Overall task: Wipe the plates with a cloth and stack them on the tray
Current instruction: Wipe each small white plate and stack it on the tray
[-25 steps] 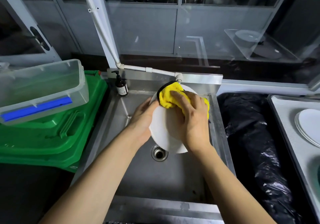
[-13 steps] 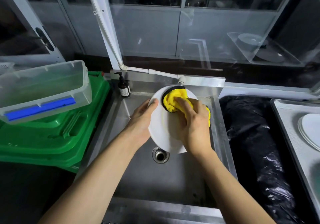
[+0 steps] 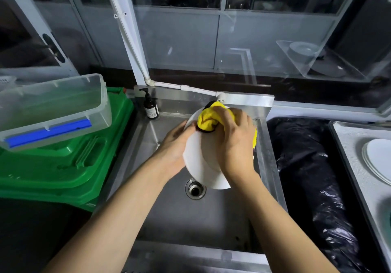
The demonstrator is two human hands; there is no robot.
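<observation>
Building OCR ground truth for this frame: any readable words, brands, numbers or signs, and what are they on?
Label on the pump bottle: there is print, but it is too small and blurred to read.
Plate, yellow cloth, clear box, green bin: no text visible.
Nothing legible in this view.

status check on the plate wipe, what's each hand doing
Left hand grips white plate by its left rim over sink. Right hand presses yellow cloth on its upper face. Tray at right holds stacked plates; nothing blocks wiping.
</observation>
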